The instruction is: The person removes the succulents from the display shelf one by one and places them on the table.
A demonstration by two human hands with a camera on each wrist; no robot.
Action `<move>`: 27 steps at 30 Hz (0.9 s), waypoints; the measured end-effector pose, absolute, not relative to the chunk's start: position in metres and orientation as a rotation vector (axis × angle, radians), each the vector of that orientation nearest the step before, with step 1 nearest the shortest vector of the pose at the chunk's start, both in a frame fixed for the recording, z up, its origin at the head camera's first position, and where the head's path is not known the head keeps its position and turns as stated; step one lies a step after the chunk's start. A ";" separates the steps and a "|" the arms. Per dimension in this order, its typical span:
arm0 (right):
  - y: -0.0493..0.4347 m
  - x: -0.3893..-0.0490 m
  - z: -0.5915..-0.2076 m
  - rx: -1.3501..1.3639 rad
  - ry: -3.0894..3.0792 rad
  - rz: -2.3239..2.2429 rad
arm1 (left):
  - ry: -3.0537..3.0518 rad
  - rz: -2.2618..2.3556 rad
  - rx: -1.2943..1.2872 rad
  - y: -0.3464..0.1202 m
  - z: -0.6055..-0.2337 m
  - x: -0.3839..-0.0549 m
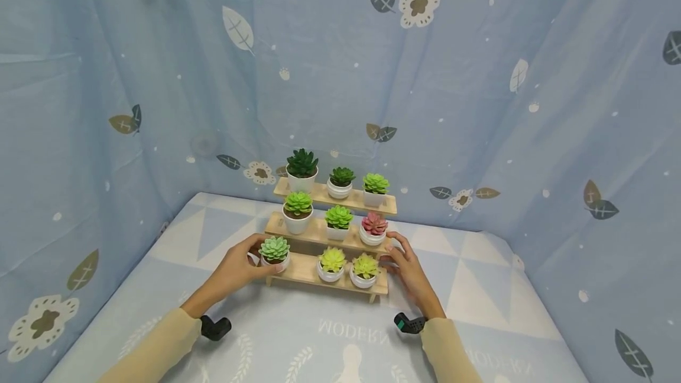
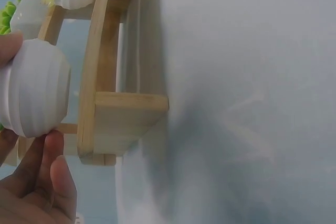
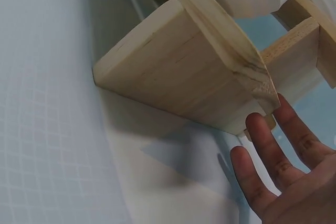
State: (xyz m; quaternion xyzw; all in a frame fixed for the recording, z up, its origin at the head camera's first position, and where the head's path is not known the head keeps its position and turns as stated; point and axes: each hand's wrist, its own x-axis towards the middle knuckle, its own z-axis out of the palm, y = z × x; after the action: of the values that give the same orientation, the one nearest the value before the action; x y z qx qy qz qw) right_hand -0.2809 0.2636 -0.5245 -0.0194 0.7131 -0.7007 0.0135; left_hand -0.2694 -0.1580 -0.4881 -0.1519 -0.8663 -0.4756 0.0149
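Observation:
At the left end of the lowest shelf, my left hand (image 1: 239,266) holds the white pot (image 2: 39,87) of a pale green succulent (image 1: 275,249). The left wrist view has a fingertip above the pot and more fingers below it. My right hand (image 1: 407,265) is at the right end of the wooden stepped stand (image 1: 303,269). In the right wrist view its parted fingers (image 3: 261,135) reach to the board's corner and grip nothing. Two yellow-green succulents (image 1: 333,258) in round white pots stand on the lowest shelf, nearest my right hand.
Three pots stand on the middle shelf, among them a red succulent (image 1: 375,223). The top shelf bears three more, with a dark green succulent (image 1: 302,163) at its left. A patterned cloth (image 1: 298,336) covers the table, and a blue curtain (image 1: 330,75) hangs behind.

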 end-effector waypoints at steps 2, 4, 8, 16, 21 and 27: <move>0.263 -0.281 -0.523 -0.074 2.231 -2.179 | -2.684 -1.479 -0.485 -0.161 -0.488 -0.268; 0.263 -0.282 -0.521 -0.082 2.236 -2.174 | -2.673 -1.473 -0.491 -0.164 -0.488 -0.267; 0.264 -0.283 -0.520 -0.073 2.252 -2.148 | -2.651 -1.477 -0.507 -0.169 -0.489 -0.264; 0.265 -0.281 -0.521 -0.064 2.277 -2.113 | -2.640 -1.451 -0.469 -0.179 -0.490 -0.256; 0.266 -0.279 -0.522 -0.079 2.284 -2.114 | -2.661 -1.463 -0.422 -0.187 -0.492 -0.250; 0.265 -0.279 -0.522 -0.082 2.254 -2.139 | -2.678 -1.425 -0.407 -0.196 -0.492 -0.243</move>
State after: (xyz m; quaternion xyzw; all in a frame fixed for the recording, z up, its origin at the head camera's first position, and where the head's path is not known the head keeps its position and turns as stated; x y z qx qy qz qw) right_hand -0.2794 0.2650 -0.5219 -0.0263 0.7250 -0.6881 0.0163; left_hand -0.2435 -0.1964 -0.4917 -0.1328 -0.8742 -0.4653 0.0405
